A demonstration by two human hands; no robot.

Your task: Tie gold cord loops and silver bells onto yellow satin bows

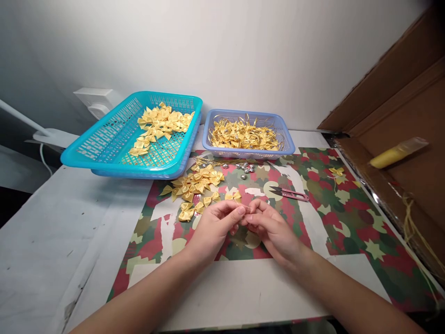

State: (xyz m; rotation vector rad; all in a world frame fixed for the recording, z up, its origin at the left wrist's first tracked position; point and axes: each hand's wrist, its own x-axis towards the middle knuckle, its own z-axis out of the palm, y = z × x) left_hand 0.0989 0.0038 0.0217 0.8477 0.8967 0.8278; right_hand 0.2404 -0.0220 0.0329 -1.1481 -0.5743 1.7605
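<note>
Both my hands are pinched nearly closed, left [216,221] and right [275,231] almost touching, with a skinny strand [245,207] between them, material too fine to tell. Just beyond: satiny yellow ribbon bows [194,182], shiny round bells [246,170]; farther back, a latticed turquoise plastic basket [114,166].

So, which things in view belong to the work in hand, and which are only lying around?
Probably in use:
- thin strand, held
- bows
- bells
- gold cords
- snips
- teal basket
- purple basket

Probably lying around:
- yellow tube
- cardboard
</note>
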